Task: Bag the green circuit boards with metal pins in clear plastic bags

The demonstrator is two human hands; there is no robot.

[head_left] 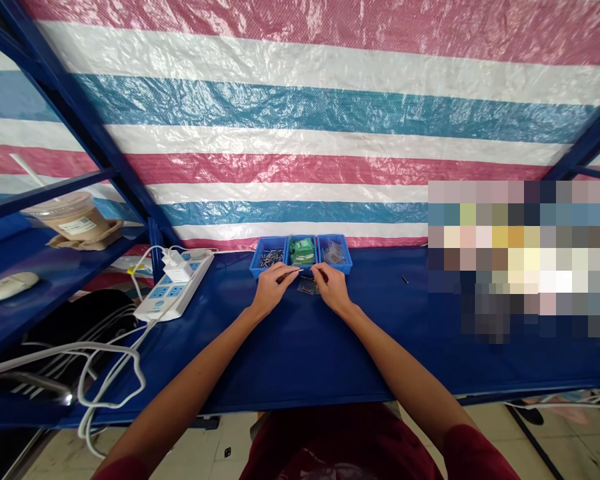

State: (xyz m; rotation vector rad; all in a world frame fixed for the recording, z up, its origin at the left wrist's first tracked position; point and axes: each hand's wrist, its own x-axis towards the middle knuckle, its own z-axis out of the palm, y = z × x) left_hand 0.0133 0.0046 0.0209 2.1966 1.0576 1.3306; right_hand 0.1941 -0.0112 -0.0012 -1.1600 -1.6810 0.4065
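My left hand point(273, 288) is closed in a pinch, with a small thin whitish piece point(301, 270) at its fingertips. Facing it, my right hand point(333, 288) is also pinched; what lies between its fingers is too small to make out. Below the fingertips, a small clear packet point(307, 287) rests on the blue table. Just beyond my hands stand three blue bins side by side. The left bin point(254, 268) holds many small dark metal parts, the middle bin point(301, 239) green packets, and the right bin point(349, 257) clear plastic bags.
To the left, a white power strip point(173, 290) with a plugged-in charger point(177, 268) trails white cables point(140, 373). A drink cup point(75, 217) and a pale mouse point(10, 287) occupy the side shelf. One small dark piece point(405, 280) lies at right, near a pixelated area.
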